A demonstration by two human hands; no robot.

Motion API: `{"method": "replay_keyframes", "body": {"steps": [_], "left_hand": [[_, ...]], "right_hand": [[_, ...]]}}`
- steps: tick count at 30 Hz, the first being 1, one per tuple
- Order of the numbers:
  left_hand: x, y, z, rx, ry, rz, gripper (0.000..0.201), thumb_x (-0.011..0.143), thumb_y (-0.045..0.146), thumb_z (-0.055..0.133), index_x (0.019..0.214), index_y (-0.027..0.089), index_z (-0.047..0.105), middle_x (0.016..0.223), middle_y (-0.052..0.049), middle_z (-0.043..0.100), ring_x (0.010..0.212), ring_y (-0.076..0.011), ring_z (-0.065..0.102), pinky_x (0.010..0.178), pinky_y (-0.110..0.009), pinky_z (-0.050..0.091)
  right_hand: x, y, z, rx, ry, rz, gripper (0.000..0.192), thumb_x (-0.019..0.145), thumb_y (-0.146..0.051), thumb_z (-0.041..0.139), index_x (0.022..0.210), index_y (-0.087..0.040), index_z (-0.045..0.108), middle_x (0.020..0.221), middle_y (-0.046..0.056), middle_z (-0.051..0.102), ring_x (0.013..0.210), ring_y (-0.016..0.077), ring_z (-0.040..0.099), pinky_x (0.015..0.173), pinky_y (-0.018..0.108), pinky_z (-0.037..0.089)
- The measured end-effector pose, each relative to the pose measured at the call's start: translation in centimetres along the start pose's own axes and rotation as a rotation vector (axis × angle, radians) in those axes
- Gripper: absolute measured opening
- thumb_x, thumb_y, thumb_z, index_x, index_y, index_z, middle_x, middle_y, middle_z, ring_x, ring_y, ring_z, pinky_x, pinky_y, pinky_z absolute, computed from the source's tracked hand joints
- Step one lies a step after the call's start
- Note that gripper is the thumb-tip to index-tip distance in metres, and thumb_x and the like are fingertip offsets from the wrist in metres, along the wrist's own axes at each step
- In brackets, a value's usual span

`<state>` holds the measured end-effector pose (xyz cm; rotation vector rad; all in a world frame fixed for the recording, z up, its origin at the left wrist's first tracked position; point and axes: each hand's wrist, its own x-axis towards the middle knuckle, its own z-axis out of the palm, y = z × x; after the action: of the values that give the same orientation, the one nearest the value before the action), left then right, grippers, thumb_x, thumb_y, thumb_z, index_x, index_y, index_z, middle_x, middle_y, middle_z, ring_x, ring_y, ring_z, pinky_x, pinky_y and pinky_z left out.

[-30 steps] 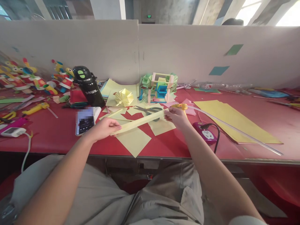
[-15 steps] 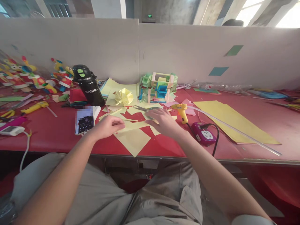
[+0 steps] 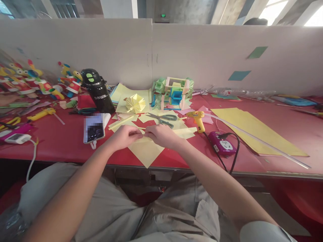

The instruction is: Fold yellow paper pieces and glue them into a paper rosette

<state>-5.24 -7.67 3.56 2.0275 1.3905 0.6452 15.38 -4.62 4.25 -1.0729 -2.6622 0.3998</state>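
My left hand (image 3: 128, 137) and my right hand (image 3: 161, 135) meet above the table, thumbs and fingertips pinched together on a pale yellow paper strip (image 3: 186, 131). Its end sticks out to the right of my right hand; the part between the fingers is mostly covered. Under the hands lies a pale yellow paper sheet (image 3: 146, 155), one corner pointing at the front edge. Just behind my right hand rest scissors (image 3: 166, 117) with dark green handles. A thin yellow paper stick (image 3: 121, 122) lies behind my left hand.
A folded yellow paper ball (image 3: 136, 103) and a paper lantern frame (image 3: 176, 94) stand behind. To the left are a black bottle (image 3: 99, 95) and a phone (image 3: 94, 129). A yellow glue gun (image 3: 198, 120), purple power socket (image 3: 222, 144) and yellow sheets (image 3: 257, 132) lie right.
My right hand has moved left and down to meet my left hand, its fingers closing on the paper strip. The scissors are now uncovered.
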Motion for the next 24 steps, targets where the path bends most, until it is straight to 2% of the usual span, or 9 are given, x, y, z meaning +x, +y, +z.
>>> {"method": "replay_keyframes", "body": {"steps": [5, 10, 14, 16, 20, 24], "left_hand": [[0.1, 0.2, -0.4, 0.030, -0.002, -0.091, 0.021, 0.085, 0.036, 0.062, 0.079, 0.019, 0.073, 0.074, -0.002, 0.072, 0.070, -0.0174, 0.064, 0.062, -0.026, 0.047], [-0.1, -0.5, -1.4, 0.010, -0.110, -0.116, 0.026, 0.084, 0.044, 0.065, 0.080, 0.019, 0.073, 0.076, -0.002, 0.072, 0.069, -0.0173, 0.064, 0.060, -0.026, 0.047], [-0.3, -1.1, -2.2, -0.045, -0.197, -0.139, 0.030, 0.083, 0.048, 0.065, 0.086, 0.020, 0.074, 0.082, -0.003, 0.075, 0.071, -0.0177, 0.065, 0.063, -0.027, 0.049], [-0.6, -1.4, -2.7, -0.122, -0.204, -0.202, 0.029, 0.082, 0.047, 0.067, 0.084, 0.019, 0.074, 0.075, -0.004, 0.074, 0.067, -0.0177, 0.066, 0.064, -0.028, 0.052], [-1.1, -2.0, -3.9, -0.149, -0.056, -0.265, 0.024, 0.076, 0.041, 0.072, 0.077, 0.017, 0.071, 0.067, -0.005, 0.072, 0.063, -0.0190, 0.068, 0.064, -0.030, 0.055], [-1.0, -2.0, -4.4, -0.136, 0.140, -0.202, 0.028, 0.080, 0.045, 0.069, 0.078, 0.017, 0.068, 0.071, -0.004, 0.072, 0.066, -0.0179, 0.068, 0.067, -0.031, 0.055]], "right_hand": [[-0.8, 1.0, -0.5, 0.105, -0.020, 0.058, 0.026, 0.099, -0.035, 0.050, 0.088, -0.018, 0.067, 0.081, 0.004, 0.067, 0.067, 0.0130, 0.050, 0.059, 0.027, 0.027], [-1.9, 2.9, -1.0, 0.213, -0.097, 0.073, 0.028, 0.097, -0.036, 0.050, 0.082, -0.019, 0.066, 0.076, 0.002, 0.064, 0.066, 0.0129, 0.050, 0.060, 0.026, 0.031], [-2.2, 4.0, -0.7, 0.221, -0.065, 0.067, 0.027, 0.095, -0.035, 0.051, 0.080, -0.019, 0.065, 0.072, 0.002, 0.063, 0.066, 0.0130, 0.050, 0.061, 0.026, 0.032], [-2.4, 4.8, -0.6, 0.240, -0.044, 0.066, 0.028, 0.095, -0.035, 0.051, 0.076, -0.019, 0.063, 0.068, 0.001, 0.060, 0.064, 0.0131, 0.049, 0.061, 0.026, 0.032], [-3.3, 6.8, -0.6, 0.261, 0.028, 0.093, 0.031, 0.093, -0.040, 0.052, 0.071, -0.019, 0.059, 0.064, 0.000, 0.056, 0.059, 0.0126, 0.045, 0.057, 0.026, 0.030], [-4.3, 8.4, -1.0, 0.318, 0.119, 0.080, 0.036, 0.092, -0.044, 0.052, 0.066, -0.019, 0.051, 0.058, -0.002, 0.050, 0.056, 0.0112, 0.041, 0.056, 0.025, 0.031]]}}
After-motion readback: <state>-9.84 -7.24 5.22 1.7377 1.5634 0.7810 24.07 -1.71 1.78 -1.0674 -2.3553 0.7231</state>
